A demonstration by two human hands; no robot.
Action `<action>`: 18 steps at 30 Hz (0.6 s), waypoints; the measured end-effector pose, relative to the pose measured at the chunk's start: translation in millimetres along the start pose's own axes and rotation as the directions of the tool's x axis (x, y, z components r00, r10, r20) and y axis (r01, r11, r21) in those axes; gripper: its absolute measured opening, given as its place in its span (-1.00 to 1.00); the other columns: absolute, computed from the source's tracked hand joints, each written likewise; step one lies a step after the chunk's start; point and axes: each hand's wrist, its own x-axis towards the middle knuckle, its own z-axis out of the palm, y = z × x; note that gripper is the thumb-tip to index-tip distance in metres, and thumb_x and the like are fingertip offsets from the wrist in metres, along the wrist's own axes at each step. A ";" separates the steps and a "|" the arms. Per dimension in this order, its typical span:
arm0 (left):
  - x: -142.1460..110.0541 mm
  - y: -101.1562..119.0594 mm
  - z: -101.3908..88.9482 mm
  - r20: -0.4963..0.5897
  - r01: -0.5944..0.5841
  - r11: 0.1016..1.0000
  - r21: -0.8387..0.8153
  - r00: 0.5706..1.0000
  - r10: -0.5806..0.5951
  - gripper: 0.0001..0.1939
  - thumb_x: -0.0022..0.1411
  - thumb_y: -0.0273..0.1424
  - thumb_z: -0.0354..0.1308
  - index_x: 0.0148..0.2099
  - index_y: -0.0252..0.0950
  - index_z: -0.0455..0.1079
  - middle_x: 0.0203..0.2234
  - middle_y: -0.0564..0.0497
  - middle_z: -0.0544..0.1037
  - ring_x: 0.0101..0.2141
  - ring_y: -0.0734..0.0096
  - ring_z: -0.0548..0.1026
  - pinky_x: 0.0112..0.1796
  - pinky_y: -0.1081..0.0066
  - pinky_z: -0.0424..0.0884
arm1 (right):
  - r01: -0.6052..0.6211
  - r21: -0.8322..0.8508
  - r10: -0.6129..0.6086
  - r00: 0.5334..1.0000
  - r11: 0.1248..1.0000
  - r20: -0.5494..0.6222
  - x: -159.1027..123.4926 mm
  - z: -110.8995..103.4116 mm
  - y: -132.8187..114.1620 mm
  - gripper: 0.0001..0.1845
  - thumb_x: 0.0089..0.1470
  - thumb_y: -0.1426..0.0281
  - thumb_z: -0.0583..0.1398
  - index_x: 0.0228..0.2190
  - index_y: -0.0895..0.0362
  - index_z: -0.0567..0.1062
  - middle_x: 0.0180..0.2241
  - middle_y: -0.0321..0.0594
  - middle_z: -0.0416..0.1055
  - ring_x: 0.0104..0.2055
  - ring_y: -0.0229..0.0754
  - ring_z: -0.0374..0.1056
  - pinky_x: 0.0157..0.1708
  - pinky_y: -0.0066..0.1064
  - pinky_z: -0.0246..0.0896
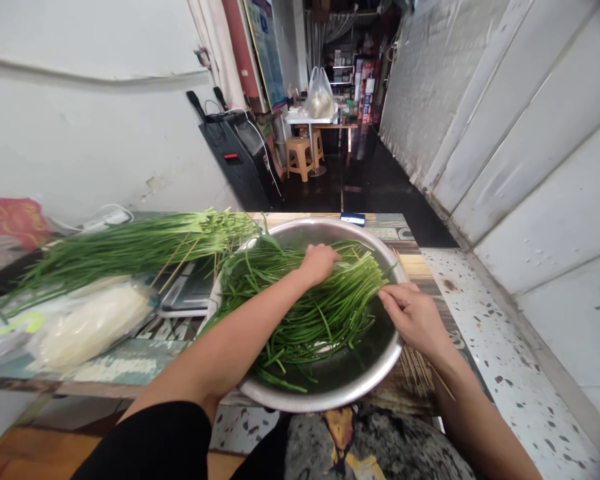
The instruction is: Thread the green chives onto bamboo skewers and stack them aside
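Green stalks (310,320) heap up inside the steel bowl (325,402), pale ends at the right! Left hand (321,263) is on top of the pile, fingers partly hidden, so I can't tell whether that grip is clenched. Over at the right rim, the right hand (417,320) has thumb and forefinger together against those pale ends; whether its grip has caught one, I can't tell. Thin skewers (414,373) lie right of the bowl on the worktop (105,369). Left, another green bundle (130,247) sprawls beyond a plastic bag (93,323). Far off, tan stools (300,157).
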 end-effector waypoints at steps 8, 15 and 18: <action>2.8 -12.2 -9.9 -0.180 -0.001 0.940 -0.343 0.982 -0.065 -0.83 0.09 -0.39 0.17 -0.28 -0.24 0.57 -0.27 -0.03 0.60 -0.21 0.31 0.48 -0.09 0.38 0.31 | -0.012 0.008 0.012 1.000 1.000 0.011 -0.1 -0.3 -0.4 -0.68 0.17 0.33 0.03 -0.51 0.11 0.49 -0.53 -0.25 0.45 -0.42 -0.20 0.30 -0.36 -0.39 0.12; 0.7 -21.6 -17.8 -0.198 0.017 0.862 -0.506 0.971 -0.136 -0.82 0.09 -0.37 0.17 -0.26 -0.21 0.57 -0.26 0.00 0.61 -0.19 0.30 0.52 -0.06 0.35 0.34 | -0.036 0.006 0.035 0.999 0.999 0.017 -0.6 0.4 1.4 -0.68 0.18 0.32 0.02 -0.49 0.10 0.49 -0.51 -0.25 0.45 -0.39 -0.19 0.31 -0.35 -0.38 0.13; 0.2 -16.6 -21.3 -0.252 -0.033 0.857 -0.514 0.961 -0.114 -0.82 0.10 -0.41 0.15 -0.28 -0.21 0.57 -0.23 0.00 0.60 -0.16 0.31 0.51 -0.03 0.33 0.33 | -0.041 0.009 0.041 0.999 0.999 0.022 -0.4 0.6 0.7 -0.67 0.18 0.32 0.02 -0.49 0.10 0.49 -0.51 -0.25 0.45 -0.39 -0.19 0.31 -0.35 -0.38 0.13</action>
